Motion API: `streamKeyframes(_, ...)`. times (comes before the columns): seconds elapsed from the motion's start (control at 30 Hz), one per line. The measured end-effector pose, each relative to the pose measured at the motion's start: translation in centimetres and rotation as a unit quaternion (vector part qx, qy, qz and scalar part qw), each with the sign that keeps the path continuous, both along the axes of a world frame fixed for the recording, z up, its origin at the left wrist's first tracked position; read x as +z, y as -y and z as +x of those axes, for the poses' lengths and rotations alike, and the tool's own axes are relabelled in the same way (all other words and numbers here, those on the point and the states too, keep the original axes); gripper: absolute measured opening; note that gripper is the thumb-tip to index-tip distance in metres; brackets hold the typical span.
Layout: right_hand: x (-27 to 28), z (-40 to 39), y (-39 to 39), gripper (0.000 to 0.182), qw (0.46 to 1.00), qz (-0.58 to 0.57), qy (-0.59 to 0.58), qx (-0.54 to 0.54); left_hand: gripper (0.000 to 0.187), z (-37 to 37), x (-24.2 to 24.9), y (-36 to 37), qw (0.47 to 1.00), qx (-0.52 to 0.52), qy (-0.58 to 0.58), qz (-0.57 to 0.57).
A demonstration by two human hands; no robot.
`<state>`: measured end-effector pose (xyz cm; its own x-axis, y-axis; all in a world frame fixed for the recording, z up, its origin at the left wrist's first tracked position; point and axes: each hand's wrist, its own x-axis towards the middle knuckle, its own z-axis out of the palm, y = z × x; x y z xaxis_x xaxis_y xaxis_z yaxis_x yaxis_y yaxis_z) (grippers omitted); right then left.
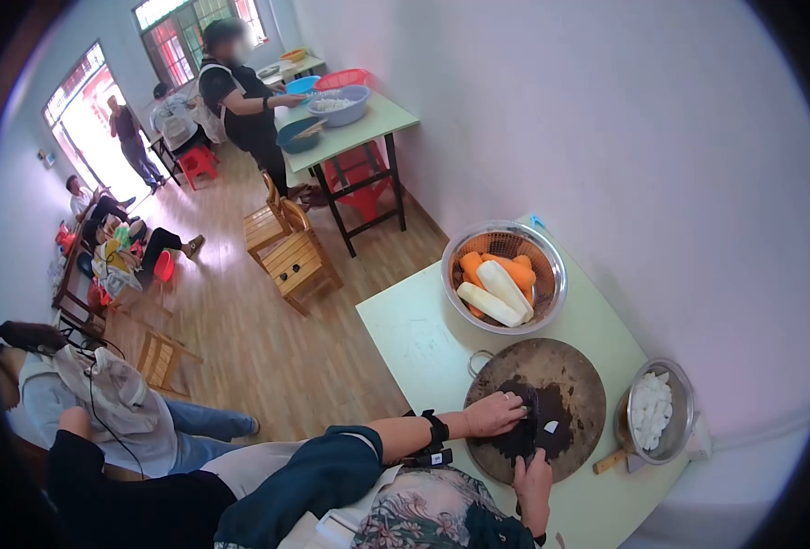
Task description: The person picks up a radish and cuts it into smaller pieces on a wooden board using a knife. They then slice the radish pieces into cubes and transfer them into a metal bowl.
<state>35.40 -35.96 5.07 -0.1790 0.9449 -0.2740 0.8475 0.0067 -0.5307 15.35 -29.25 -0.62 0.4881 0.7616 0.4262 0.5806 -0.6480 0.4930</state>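
A round, dark-stained chopping board (581, 384) lies on the pale green table. On it, my right hand (533, 480) is closed around the handle of a knife with a dark blade (532, 416). My left hand (495, 414) rests on the board beside the blade, its fingers bent together; what they hold, if anything, is hidden. A small white piece (550, 426) lies right of the blade. Beyond the board, a metal colander (455, 291) holds orange carrots (518, 272) and peeled white roots (496, 303). At the right, a metal bowl (686, 416) contains white cut pieces (652, 412).
A wooden handle (611, 461) sticks out near the bowl. Wooden chairs (302, 263) stand on the floor beyond my table. A person (240, 105) works at another table (382, 114) with basins. Another person (121, 393) is close at the left; others are farther back.
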Motion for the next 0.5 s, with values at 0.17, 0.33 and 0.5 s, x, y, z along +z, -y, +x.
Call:
streamKeyframes(0.17, 0.0, 0.1, 0.2, 0.037, 0.999, 0.039, -0.009, 0.001, 0.029, 0.0, 0.3, 0.0, 1.000, -0.004, 0.007, -0.009)
streamKeyframes(0.33, 0.5, 0.2, -0.1, 0.036, 1.000, 0.010, -0.027, -0.013, 0.028, -0.1, 0.5, 0.0, 1.000, -0.002, 0.010, -0.011)
streamKeyframes(0.5, 0.9, 0.2, -0.1, 0.036, 0.999, 0.028, -0.020, -0.005, 0.030, 0.0, 0.5, 0.0, 1.000, 0.006, 0.007, -0.018)
